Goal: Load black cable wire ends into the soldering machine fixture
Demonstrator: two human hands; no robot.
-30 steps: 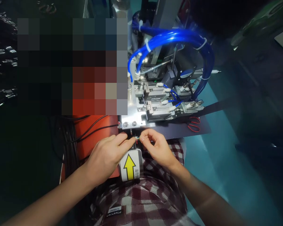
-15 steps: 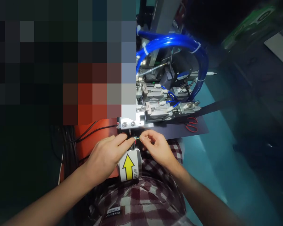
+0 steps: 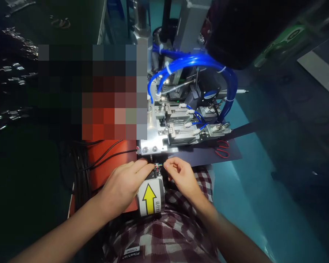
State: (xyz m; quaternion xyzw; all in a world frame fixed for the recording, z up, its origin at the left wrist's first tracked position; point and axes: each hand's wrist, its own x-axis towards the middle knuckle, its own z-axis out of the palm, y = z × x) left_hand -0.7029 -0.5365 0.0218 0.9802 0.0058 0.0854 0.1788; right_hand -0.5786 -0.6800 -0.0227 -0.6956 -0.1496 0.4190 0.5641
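Between my two hands, thin coloured wires (image 3: pixel 160 165) run sideways in a short, very small bundle. My left hand (image 3: pixel 123 186) is closed at their left end, thumb and forefinger pressed together by a small pale piece. Thumb and index of my right hand (image 3: pixel 183 176) pinch at the right end, the other fingers curled. Exactly what lies under the left fingertips is hidden. Just below the wires is a small dark metal fixture (image 3: pixel 154 173), above a rounded housing with a white label and yellow arrow (image 3: pixel 149 199).
A metal plate (image 3: pixel 150 144) and pneumatic cylinders (image 3: pixel 182 133) sit ahead, under an arch of blue hoses (image 3: pixel 196 60). Red-handled scissors (image 3: pixel 222 149) lie at the right. Black cables (image 3: pixel 109 153) cross an orange surface (image 3: pixel 98 179) at left. Part of the view is pixelated.
The view has shifted slightly, so the machine and hands sit a little lower. My right fingertips are slightly farther from my left ones, and more of the wires shows.
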